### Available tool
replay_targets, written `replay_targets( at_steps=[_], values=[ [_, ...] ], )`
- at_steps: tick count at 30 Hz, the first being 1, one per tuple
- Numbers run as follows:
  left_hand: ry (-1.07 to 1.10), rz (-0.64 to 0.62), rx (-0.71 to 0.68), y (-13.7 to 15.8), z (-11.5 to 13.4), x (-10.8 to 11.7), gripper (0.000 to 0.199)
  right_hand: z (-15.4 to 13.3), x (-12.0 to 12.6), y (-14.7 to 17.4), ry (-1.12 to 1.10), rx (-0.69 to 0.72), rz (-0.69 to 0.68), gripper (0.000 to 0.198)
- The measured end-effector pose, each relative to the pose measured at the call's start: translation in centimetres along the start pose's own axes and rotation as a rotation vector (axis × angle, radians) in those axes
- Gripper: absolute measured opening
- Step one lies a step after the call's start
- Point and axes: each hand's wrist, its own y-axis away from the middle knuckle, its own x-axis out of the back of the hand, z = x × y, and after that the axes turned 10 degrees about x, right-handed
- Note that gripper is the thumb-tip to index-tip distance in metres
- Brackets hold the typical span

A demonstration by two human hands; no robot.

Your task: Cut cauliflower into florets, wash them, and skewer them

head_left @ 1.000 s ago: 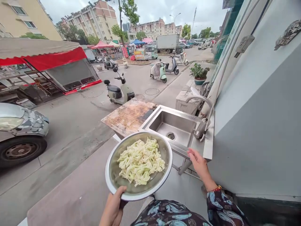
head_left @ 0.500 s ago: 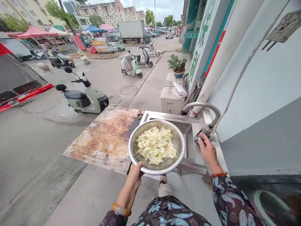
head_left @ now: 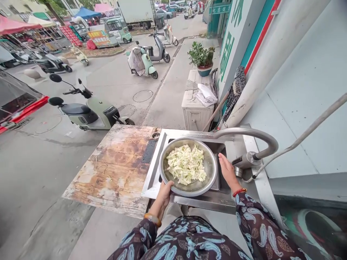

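Note:
A round metal basin (head_left: 169,182) holds a heap of cut cauliflower (head_left: 187,164). It is over the steel sink (head_left: 222,150). My left hand (head_left: 163,195) grips the basin's near left rim, thumb on top and the other fingers hidden beneath. Beside the basin's right rim is my right hand (head_left: 228,171), held open with fingers stretched out; whether the fingertips touch the rim I cannot tell. Just right of that hand stands the faucet (head_left: 246,160), its curved spout reaching over the sink's back edge. No water shows at the spout.
Left of the sink lies a worn wooden board (head_left: 116,162) with a string (head_left: 101,168) and a dark sharpening-stone-like block (head_left: 149,151). Behind are a white box unit (head_left: 196,112) with a potted plant (head_left: 203,57), and a mop (head_left: 235,90). A scooter (head_left: 92,108) stands beyond the board.
My right hand has left the faucet handle and moved left beside the basin, fingers now extended. The basin is now further over the sink, still in my left hand. The view has tilted down.

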Motion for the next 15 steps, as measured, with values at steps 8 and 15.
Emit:
replay_targets(
  at_steps=[8, 15],
  values=[
    [-0.061, -0.059, 0.036, -3.7, 0.9, -1.2, 0.038, -2.5, 1.3, 2.7, -0.243, -0.194, 0.164, 0.057],
    [-0.074, -0.110, 0.126, -5.9, 1.0, -1.1, 0.042, -4.3, -1.6, 3.5, -0.394, -0.401, 0.183, 0.054]
  ],
)
